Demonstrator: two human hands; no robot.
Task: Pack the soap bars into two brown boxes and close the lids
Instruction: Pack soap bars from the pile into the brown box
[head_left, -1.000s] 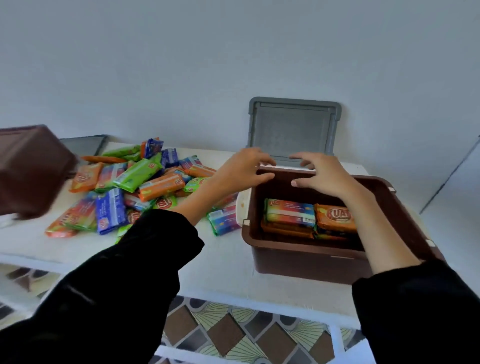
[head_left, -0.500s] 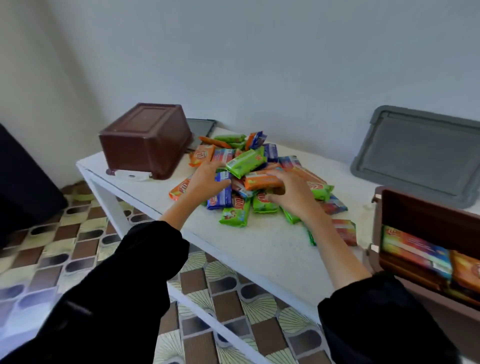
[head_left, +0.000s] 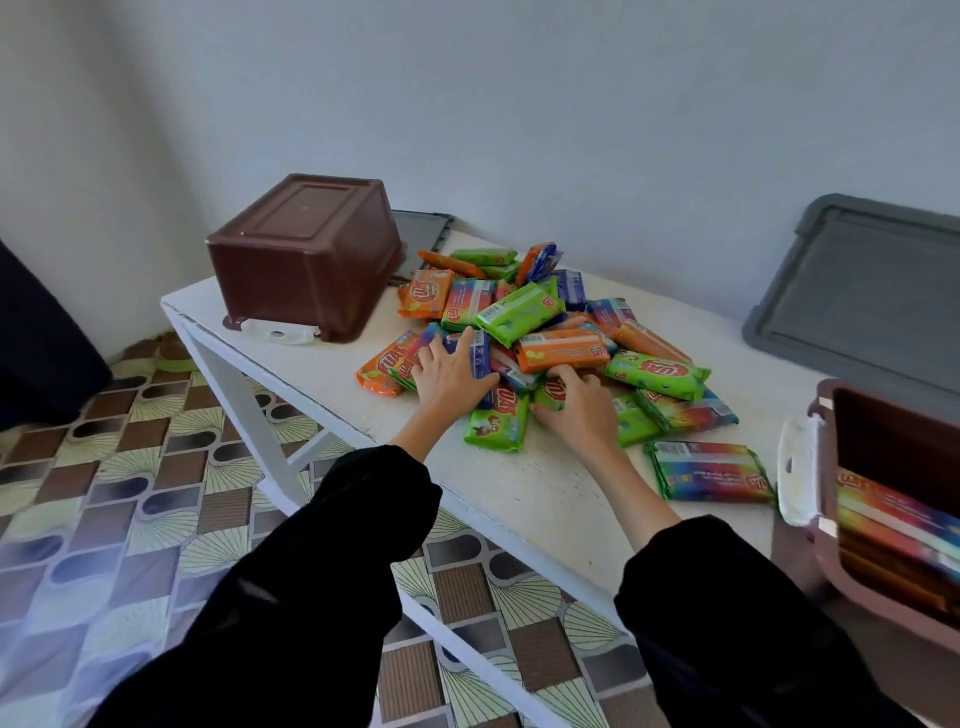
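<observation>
On the white table (head_left: 524, 488), centre of view: pile of soap bars (head_left: 540, 332) in orange, green, blue and rainbow wrappers, loosely heaped, many overlapping. Both hands are at the near edge of the pile. Left hand (head_left: 451, 375) lies palm down on a blue-wrapped soap bar (head_left: 480, 349), fingers spread across its wrapper and thumb out to the right; cannot tell whether the fingers have closed round the bar or only rest on it. Right hand (head_left: 574, 410) is just beside the left, fingers curled into the heap and grasping a green-wrapped soap bar (head_left: 555, 391) whose far end sits under an orange one. A rainbow-wrapped soap bar (head_left: 711, 470) lies flat by itself, apart from the pile, near the right-hand box. Upturned brown box (head_left: 306, 260) stands bottom up at the far left corner of the table, touching no bars; a grey lid (head_left: 422, 233) shows behind it against the wall. Open brown box (head_left: 893, 441) sits at the right edge of view, partly cut off, with soap bars stacked flat inside and a white latch (head_left: 797, 467) hanging on its left end. A second grey lid (head_left: 857, 296) leans on the wall behind that box. Black sleeves (head_left: 363, 519) cover both forearms. Patterned tiled floor (head_left: 130, 519) is visible below the table.
</observation>
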